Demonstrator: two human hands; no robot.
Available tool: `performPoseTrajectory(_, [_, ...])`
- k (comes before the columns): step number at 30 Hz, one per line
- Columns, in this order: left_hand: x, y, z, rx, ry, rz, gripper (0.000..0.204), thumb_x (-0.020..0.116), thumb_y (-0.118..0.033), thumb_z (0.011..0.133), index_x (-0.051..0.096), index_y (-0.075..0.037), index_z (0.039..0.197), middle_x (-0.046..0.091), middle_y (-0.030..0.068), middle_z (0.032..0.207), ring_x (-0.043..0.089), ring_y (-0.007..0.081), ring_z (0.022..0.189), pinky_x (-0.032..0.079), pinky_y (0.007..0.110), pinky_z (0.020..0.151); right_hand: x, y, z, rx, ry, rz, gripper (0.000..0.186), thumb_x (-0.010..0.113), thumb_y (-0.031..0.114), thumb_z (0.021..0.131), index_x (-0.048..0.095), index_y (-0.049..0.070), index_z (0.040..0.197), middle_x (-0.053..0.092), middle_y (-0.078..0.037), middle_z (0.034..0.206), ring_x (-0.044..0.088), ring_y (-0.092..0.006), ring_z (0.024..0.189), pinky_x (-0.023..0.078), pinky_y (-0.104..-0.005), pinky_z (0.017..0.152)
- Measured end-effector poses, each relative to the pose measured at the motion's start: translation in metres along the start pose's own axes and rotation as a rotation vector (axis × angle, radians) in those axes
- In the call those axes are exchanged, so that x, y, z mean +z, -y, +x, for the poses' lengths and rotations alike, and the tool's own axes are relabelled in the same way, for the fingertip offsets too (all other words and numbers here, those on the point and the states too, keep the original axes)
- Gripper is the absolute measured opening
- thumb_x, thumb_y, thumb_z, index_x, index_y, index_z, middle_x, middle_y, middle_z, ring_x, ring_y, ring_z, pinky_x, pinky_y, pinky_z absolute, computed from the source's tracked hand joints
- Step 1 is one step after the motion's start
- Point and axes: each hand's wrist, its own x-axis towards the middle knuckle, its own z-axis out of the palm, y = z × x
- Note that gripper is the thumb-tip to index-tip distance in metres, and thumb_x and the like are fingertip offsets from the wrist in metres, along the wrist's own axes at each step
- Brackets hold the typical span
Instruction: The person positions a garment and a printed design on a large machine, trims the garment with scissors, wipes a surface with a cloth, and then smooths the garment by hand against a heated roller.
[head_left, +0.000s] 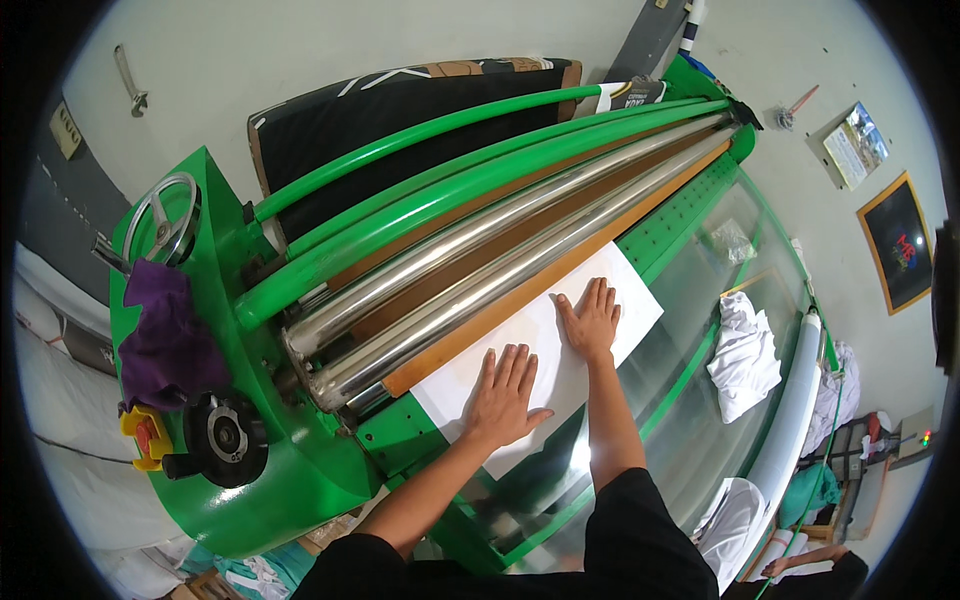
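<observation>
Both my hands lie flat on a white sheet, which rests on the glass-topped bed of a green roller machine. My left hand presses near the sheet's lower left part, fingers stretched toward the rollers. Farther right, my right hand touches the sheet with its fingers pointing away and its thumb apart. The sheet's far edge meets an orange-brown strip in front of the shiny metal rollers. Neither hand grips anything.
At the left end are a metal handwheel, a purple cloth, a black handwheel and a yellow-and-red switch. White cloth lies on the glass bed. A long pale roll runs along the right side. Another person's hand shows lower right.
</observation>
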Motion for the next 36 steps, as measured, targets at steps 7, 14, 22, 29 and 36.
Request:
performPoseTrajectory(7, [-0.002,0.005,0.0,0.016,0.027,-0.036,0.094,0.045,-0.073,0.099,0.033,-0.008,0.165,0.028,0.0167,0.172,0.021,0.0362,0.16,0.007,0.062,0.129,0.0,0.005,0.001,0.057,0.013,-0.032,0.104,0.04,0.075,0.099,0.019,-0.002,0.167,0.016,-0.019,0.176,0.009,-0.0405,0.163,0.007,-0.0522,0.131])
performPoseTrajectory(14, [-0.002,0.007,0.002,0.028,0.026,-0.02,0.09,0.046,-0.073,0.099,0.038,-0.012,0.164,0.034,0.0161,0.17,0.027,0.0369,0.158,0.012,0.061,0.128,0.0,-0.018,0.004,0.108,-0.008,-0.003,0.107,0.041,0.077,0.098,0.02,-0.002,0.166,0.016,-0.019,0.176,0.01,-0.039,0.163,0.008,-0.0502,0.132])
performPoseTrajectory(22, [-0.006,0.009,0.005,0.03,0.018,-0.005,0.089,0.044,-0.073,0.099,0.038,-0.012,0.164,0.034,0.0165,0.169,0.027,0.0373,0.157,0.014,0.061,0.128,-0.007,-0.035,0.018,0.178,0.011,-0.154,0.111,0.041,0.078,0.097,0.02,-0.007,0.165,0.015,-0.022,0.175,0.007,-0.0415,0.163,0.005,-0.0538,0.131])
performPoseTrajectory(29, [-0.004,0.01,0.004,0.035,0.015,-0.023,0.092,0.051,-0.073,0.096,0.038,-0.012,0.164,0.034,0.0162,0.169,0.026,0.037,0.158,0.013,0.063,0.128,0.005,-0.041,0.056,-0.095,-0.063,-0.028,0.111,0.048,0.078,0.095,0.019,-0.003,0.166,0.019,-0.021,0.174,0.011,-0.0395,0.162,0.011,-0.0519,0.132])
performPoseTrajectory(36, [-0.002,0.012,0.008,0.025,0.017,-0.005,0.094,0.052,-0.074,0.095,0.037,-0.012,0.164,0.033,0.0174,0.169,0.026,0.0369,0.158,0.012,0.063,0.128,-0.011,-0.023,0.046,-0.028,-0.01,-0.057,0.115,0.048,0.082,0.092,0.019,0.0,0.167,0.017,-0.018,0.176,0.011,-0.0375,0.163,0.011,-0.0514,0.132])
